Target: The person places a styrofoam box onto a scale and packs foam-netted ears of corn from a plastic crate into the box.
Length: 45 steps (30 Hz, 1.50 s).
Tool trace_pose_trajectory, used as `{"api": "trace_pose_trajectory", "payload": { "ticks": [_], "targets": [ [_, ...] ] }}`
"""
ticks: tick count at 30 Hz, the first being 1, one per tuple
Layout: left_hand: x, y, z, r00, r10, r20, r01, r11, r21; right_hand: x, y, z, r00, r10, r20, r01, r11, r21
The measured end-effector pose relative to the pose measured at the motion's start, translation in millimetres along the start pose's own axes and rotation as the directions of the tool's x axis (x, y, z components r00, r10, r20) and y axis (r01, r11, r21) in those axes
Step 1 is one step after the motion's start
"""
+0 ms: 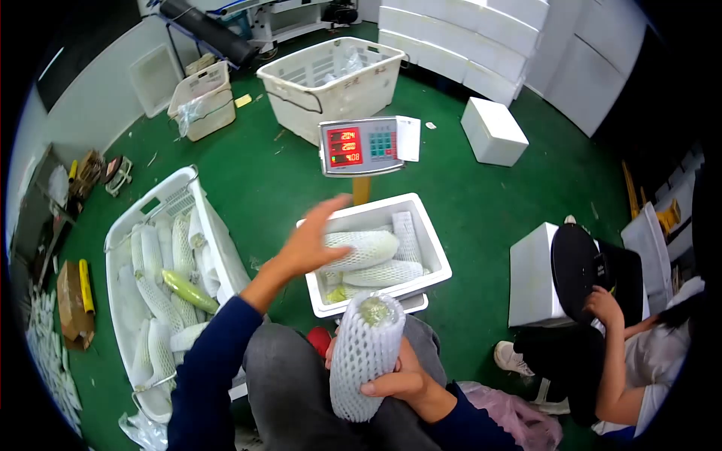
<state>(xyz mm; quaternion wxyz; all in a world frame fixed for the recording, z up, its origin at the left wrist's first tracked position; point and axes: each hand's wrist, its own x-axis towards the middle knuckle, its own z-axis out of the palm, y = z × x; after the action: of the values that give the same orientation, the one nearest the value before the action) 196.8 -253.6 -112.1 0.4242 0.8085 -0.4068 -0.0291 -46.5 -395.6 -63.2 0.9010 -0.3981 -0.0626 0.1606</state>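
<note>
My right hand [400,382] is wrapped round a pale green vegetable in a white foam net sleeve [366,357], held upright above my lap. My left hand [304,244] has its fingers apart over the left side of a white foam box [436,263]; whether it touches anything there I cannot tell. Inside the box lie several net-wrapped vegetables [365,249]. Behind it stands a scale display [359,148] with lit red digits. On my left, a white crate [214,225] holds many wrapped vegetables and one bare, long green vegetable [189,291].
Ahead are a large white basket [331,98], a smaller basket [203,105] and a closed foam box [492,131]. Stacked foam boxes [462,45] stand at the back. A person [613,353] sits at right beside another foam box [535,278]. A pink bag [511,413] lies near my right arm.
</note>
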Motion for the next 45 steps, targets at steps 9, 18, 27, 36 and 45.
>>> {"api": "trace_pose_trajectory", "payload": {
  "ticks": [9,18,27,36,45],
  "targets": [
    [-182.1,-1.1,-6.8,0.714,-0.570,-0.407,0.586,0.805,-0.098,3.9,6.2,1.2,0.997,0.030,0.070,-0.024,0.996,-0.086],
    [-182.1,16.9,1.0,0.673,-0.597,-0.436,0.577,0.793,-0.195,2.1,14.4,12.3,0.997,0.035,0.070,-0.025,0.990,-0.138],
    [-183.7,21.3,-1.5,0.705,-0.522,-0.481,0.519,0.841,-0.151,-1.8,10.0,13.1,0.999,0.026,0.023,-0.020,0.975,-0.223],
    [-189.1,-1.7,10.0,0.709,-0.447,-0.544,0.451,0.882,-0.137,0.8,16.0,16.1,0.999,0.034,-0.012,-0.036,0.960,-0.279],
    [-191.5,10.2,-1.6,0.709,-0.518,-0.478,0.524,0.841,-0.134,15.4,19.4,27.4,0.994,-0.046,-0.096,0.051,0.998,0.049]
  ]
}}
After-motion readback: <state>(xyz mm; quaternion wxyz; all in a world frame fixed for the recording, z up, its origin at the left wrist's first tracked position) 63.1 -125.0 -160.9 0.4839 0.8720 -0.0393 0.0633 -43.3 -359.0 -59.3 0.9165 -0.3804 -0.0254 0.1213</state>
